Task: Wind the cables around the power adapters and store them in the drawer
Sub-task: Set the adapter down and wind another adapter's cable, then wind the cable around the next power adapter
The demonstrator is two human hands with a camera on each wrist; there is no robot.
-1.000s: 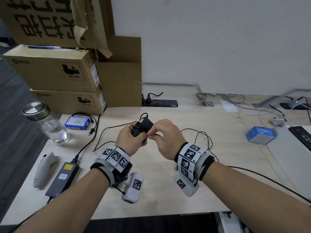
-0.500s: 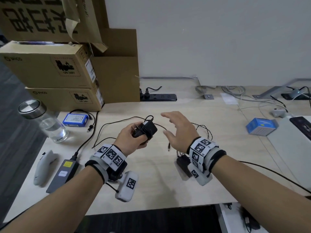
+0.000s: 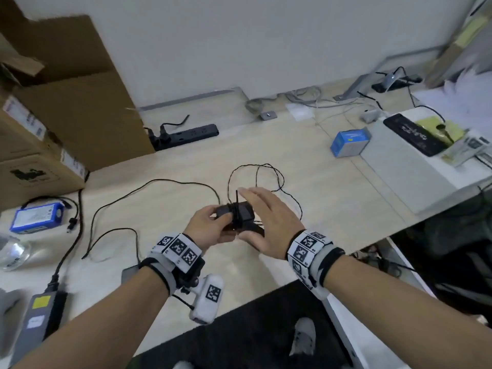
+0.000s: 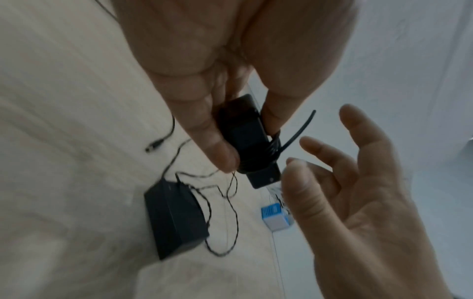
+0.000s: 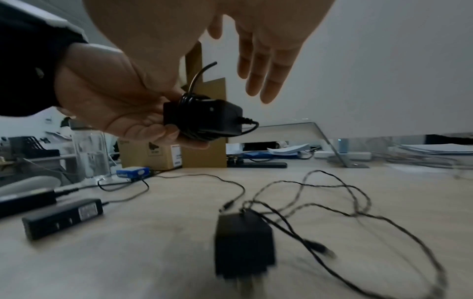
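Observation:
My left hand (image 3: 210, 226) grips a small black power adapter (image 3: 239, 213) above the table, fingers and thumb curled round it. Its cable is wound round the body, and the free cable end (image 3: 236, 196) sticks up. Just right of the adapter, my right hand (image 3: 269, 219) is held flat with straight fingers and holds nothing. Below the hands a second black adapter (image 5: 243, 246) lies on the table, with its thin cable (image 3: 269, 171) in loose loops beyond it. A slim black adapter (image 5: 64, 216) lies further left with its cable unwound. No drawer is in view.
Cardboard boxes (image 3: 61, 107) stand at the back left beside a black power strip (image 3: 186, 134). A blue battery pack (image 3: 37, 217), a glass bottle (image 3: 12, 253) and a large power brick (image 3: 40, 312) sit at the left. A blue box (image 3: 350, 141) stands at the right.
A second ago my right hand pinched the cable at the adapter. It let go, opened, and now hovers flat beside the adapter. The head view has swung to the right.

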